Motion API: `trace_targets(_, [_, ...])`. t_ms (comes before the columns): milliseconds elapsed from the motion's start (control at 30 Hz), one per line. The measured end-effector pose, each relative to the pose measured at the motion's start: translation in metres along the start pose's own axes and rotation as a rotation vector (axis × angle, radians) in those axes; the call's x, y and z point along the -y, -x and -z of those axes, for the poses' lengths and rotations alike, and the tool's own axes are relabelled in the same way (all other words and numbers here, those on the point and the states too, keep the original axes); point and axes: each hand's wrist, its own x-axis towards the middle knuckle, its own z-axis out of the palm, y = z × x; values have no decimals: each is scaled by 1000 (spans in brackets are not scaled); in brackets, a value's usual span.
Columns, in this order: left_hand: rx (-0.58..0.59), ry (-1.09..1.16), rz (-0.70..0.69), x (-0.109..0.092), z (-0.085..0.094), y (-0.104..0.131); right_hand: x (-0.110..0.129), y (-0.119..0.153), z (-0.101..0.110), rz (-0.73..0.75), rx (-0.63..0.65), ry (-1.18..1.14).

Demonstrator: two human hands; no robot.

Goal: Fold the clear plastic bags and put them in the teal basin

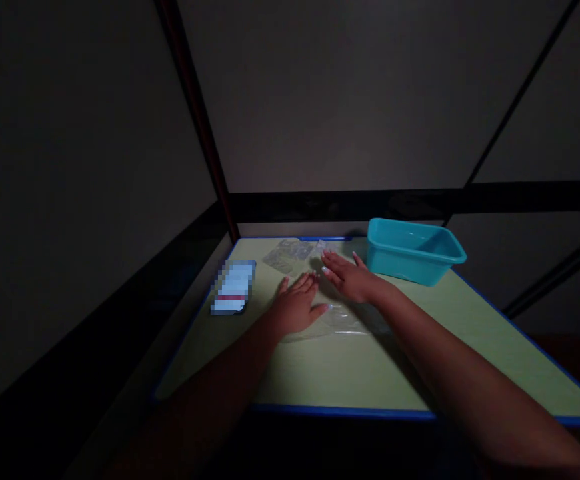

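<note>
A clear plastic bag [350,321] lies flat on the pale green table, partly hidden under my hands and catching the light in thin streaks. My left hand [297,310] rests palm down on its left part, fingers stretched forward and thumb apart. Just right of it, my right hand [347,275] is held palm down with its fingers extended over the far part of the bag; whether it touches the plastic I cannot tell. Beyond my fingertips lie more crumpled clear plastic pieces [290,253]. Neither hand grips anything.
A turquoise plastic basin [410,252] stands at the back right of the table [320,383], which has a blue edge. On the left lies a phone [235,287] with a lit, blurred screen. Walls close in behind and on the left.
</note>
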Motion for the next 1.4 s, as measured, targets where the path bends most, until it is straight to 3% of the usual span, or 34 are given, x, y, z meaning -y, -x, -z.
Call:
trace_targets(133, [8, 29, 79, 0, 1, 2, 3, 25, -9, 125, 97, 53])
trace_targets(233, [-10, 42, 116, -1, 1, 3, -4, 37, -20, 135, 82, 81])
trace_targets(400, [-27, 46, 94, -2, 3, 5, -13, 36, -27, 113, 54, 54])
trace_targets(600, [61, 61, 74, -5, 0, 3, -11, 32, -31, 99, 101, 18])
trace_targets(900, [62, 41, 114, -4, -4, 3, -19, 35, -26, 45, 121, -34])
trace_targets(1200, [60, 37, 140, -6, -5, 3, -54, 57, -18, -45, 113, 49])
trace_targets(1400, [2, 7, 138, -9, 1, 6, -72, 68, -14, -15, 83, 35])
